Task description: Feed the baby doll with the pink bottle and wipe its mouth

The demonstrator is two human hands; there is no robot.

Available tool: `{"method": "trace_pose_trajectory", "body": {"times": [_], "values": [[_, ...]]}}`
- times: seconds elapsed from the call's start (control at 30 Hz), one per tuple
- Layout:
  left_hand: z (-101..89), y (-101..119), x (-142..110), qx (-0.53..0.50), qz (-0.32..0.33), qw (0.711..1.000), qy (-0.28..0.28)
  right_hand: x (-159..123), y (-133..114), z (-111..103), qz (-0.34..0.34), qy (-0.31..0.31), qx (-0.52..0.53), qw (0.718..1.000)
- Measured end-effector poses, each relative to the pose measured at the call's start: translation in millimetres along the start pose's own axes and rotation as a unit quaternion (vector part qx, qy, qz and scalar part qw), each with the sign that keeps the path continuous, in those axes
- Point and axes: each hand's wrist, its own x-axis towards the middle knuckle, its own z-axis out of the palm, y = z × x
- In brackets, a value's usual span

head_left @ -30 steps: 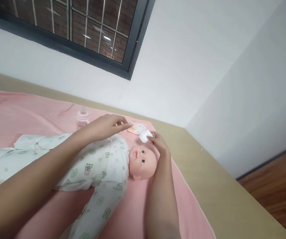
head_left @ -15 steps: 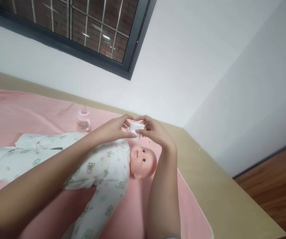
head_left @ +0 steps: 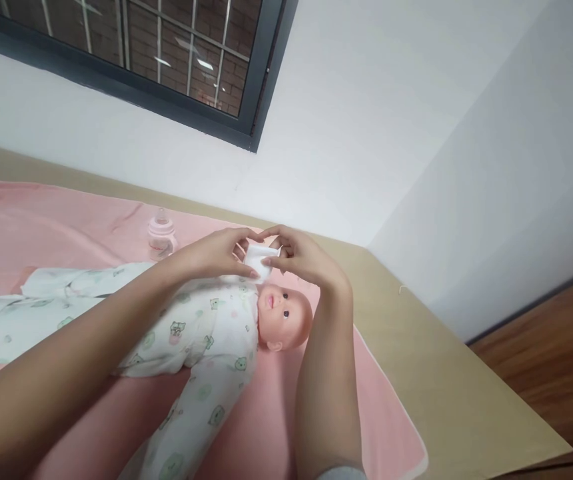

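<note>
A small white folded cloth or tissue [head_left: 258, 260] is held up between my two hands, just past the head of a baby doll [head_left: 286, 323]. My left hand [head_left: 226, 253] pinches its left side, thumb in front and fingers behind. On its right side, the thumb and fingers of my right hand [head_left: 299, 257] close on it in the same way. The fingertips of both hands meet above the cloth. The doll lies on its back in white pajamas with a green animal print, and my left forearm crosses over its body.
A pink baby bottle [head_left: 161, 237] with a handle stands beyond the doll. Beneath them a pink sheet [head_left: 246, 427] covers much of the wooden table [head_left: 446, 380]. White walls and a dark-framed window [head_left: 246, 130] rise behind; a brown wooden surface [head_left: 556, 353] is at the right.
Both hands have shifted slightly left with the white cloth, which now shows a little flatter and wider. The whole view has moved slightly; the doll and bottle stay in place.
</note>
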Motion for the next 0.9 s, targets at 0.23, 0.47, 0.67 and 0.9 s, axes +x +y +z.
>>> {"method": "trace_pose_trajectory", "body": {"times": [0.23, 0.47, 0.67, 0.9], "values": [[2.0, 2, 0, -0.012, 0.058, 0.998, 0.006, 1, -9, 5, -0.02, -0.02, 0.018, 0.999], [4.5, 1, -2, 0.065, 0.009, 0.993, -0.103, -5, 25, -19, -0.001, 0.045, 0.127, 0.991], [19.0, 6, -3, 0.044, 0.0, 0.987, -0.158, 6, 110, -13, 0.116, 0.083, 0.272, 0.952], [32.4, 5, -1, 0.039, -0.017, 0.99, -0.134, 2, 157, 29, 0.228, 0.099, 0.394, 0.885]]}}
